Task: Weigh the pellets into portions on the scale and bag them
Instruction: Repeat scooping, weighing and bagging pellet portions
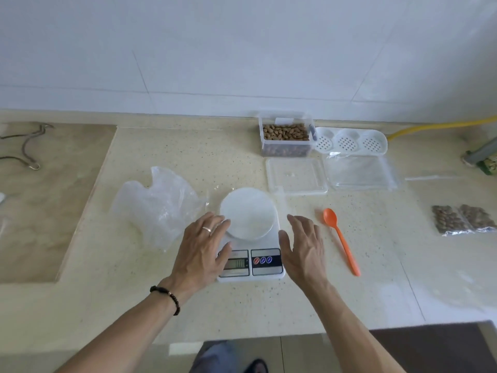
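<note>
A white digital scale (266,261) with a round platter (248,211) stands in the middle of the counter, nothing on the platter. My left hand (201,246) lies flat over the scale's left side, fingers straight, covering part of the display. My right hand (302,246) hovers open by the scale's right edge. An open clear box of brown pellets (286,135) stands at the back. An orange spoon (341,239) lies right of the scale. Two filled bags (464,219) lie at far right.
The box's clear lid (297,179) and a stack of flat clear bags (360,176) lie behind the spoon. A crumpled plastic bag (161,203) lies left of the scale. A white perforated tray (351,141) and a yellow hose (435,127) are by the wall.
</note>
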`<state>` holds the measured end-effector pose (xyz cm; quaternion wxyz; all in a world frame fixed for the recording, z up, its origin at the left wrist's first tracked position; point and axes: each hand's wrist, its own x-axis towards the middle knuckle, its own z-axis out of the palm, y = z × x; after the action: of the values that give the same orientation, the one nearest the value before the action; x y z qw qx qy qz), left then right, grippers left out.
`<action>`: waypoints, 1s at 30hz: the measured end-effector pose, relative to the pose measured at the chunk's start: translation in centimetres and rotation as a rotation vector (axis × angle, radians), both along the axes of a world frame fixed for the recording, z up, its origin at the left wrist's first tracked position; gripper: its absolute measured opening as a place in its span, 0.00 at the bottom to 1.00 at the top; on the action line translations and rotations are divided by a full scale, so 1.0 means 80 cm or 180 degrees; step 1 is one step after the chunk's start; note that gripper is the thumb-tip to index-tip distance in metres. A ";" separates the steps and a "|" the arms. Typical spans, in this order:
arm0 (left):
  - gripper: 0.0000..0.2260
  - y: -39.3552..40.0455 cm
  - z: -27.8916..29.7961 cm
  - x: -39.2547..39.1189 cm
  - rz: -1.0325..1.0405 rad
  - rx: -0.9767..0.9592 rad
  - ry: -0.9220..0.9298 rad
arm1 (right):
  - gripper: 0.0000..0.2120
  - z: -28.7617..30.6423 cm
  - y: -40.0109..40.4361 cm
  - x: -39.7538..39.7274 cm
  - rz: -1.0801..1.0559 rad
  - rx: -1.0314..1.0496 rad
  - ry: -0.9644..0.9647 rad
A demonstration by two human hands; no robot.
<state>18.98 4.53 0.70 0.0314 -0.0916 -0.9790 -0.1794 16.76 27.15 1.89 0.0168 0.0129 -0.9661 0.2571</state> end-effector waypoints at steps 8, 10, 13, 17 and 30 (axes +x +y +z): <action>0.35 0.001 -0.044 0.076 0.0018 -0.0169 -0.0392 | 0.27 -0.040 0.009 0.079 0.0457 0.0647 -0.0339; 0.40 0.002 -0.053 0.077 0.0025 -0.0221 -0.0602 | 0.27 -0.044 0.010 0.088 0.0525 0.0741 -0.0411; 0.43 0.003 -0.058 0.073 0.0075 -0.0233 -0.0772 | 0.26 -0.046 0.009 0.095 0.0587 0.0767 -0.0443; 0.44 0.003 -0.057 0.072 0.0168 -0.0266 -0.0821 | 0.24 -0.050 0.009 0.099 0.0714 0.0834 -0.0436; 0.44 0.003 -0.064 0.075 0.0192 -0.0067 -0.0800 | 0.21 -0.058 -0.002 0.098 0.0579 0.1068 -0.0295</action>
<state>24.98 4.77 -4.41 -0.0871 -0.0393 -0.9794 -0.1781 24.57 27.02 -2.74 -0.0534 0.0909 -0.9900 0.0933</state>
